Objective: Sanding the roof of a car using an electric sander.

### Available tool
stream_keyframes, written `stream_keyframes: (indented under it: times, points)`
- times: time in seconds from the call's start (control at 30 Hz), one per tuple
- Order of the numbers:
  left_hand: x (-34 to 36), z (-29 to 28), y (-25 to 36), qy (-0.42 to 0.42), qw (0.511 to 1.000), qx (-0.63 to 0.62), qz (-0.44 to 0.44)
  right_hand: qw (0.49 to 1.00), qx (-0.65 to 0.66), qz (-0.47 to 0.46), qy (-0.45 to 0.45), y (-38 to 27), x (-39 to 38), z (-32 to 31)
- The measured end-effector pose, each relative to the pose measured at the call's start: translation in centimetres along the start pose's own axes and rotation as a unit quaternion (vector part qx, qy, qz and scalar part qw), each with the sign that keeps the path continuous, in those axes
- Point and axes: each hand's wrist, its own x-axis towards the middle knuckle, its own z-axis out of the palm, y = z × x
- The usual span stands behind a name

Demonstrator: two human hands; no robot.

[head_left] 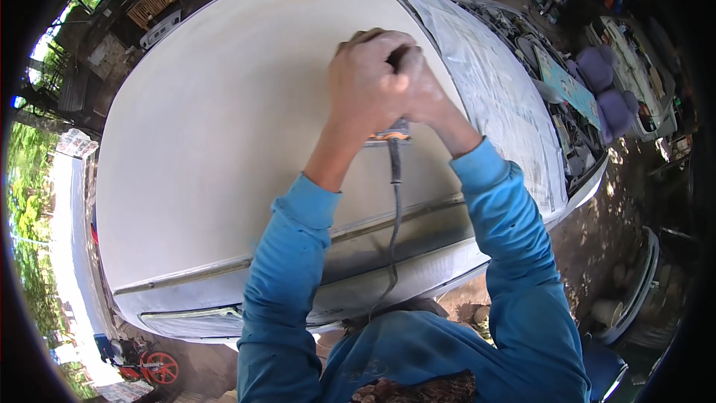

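Observation:
Both my hands are closed, one against the other, over a corded power sander (393, 134) on the pale car roof (224, 119). My left hand (363, 82) wraps it from the left, and my right hand (424, 89) presses in from the right. Most of the tool is hidden beneath them. Only its orange and dark rear end and a flat base edge show. From there a grey power cord (397, 216) runs back across the roof's near edge toward my body.
Paper masking (492, 97) covers the windshield area to the right. Beyond it lies an open engine bay (574, 127) with parts around it. Purple chair-like pieces (603, 86) stand at far right. A red wheel (159, 367) sits on the ground at lower left.

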Motion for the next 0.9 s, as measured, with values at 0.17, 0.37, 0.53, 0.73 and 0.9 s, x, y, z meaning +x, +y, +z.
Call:
stream_keyframes:
  times: [0.17, 0.37, 0.53, 0.73, 0.9]
  points:
    - [2.5, 7.4, 0.6, -0.053, 0.998, 0.006, 0.029, 0.986, 0.008, 0.163, 0.034, 3.3, -2.4, -7.0]
    - [7.8, 11.1, -4.0, -0.109, 0.994, 0.000, -0.015, 0.964, -0.055, 0.244, 0.086, 9.8, 2.2, -8.3]
    - [12.1, 8.5, -10.4, -0.026, 0.999, 0.017, -0.022, 0.976, -0.105, 0.189, -0.005, 11.9, 10.2, -4.6]
    - [12.1, 1.1, -14.3, 0.087, 0.995, 0.048, -0.003, 0.988, -0.107, 0.076, -0.086, 10.0, 15.3, 3.4]
    - [8.7, -5.5, -13.0, 0.076, 0.994, 0.055, -0.057, 0.990, -0.080, 0.031, -0.114, 5.6, 15.3, 8.9]
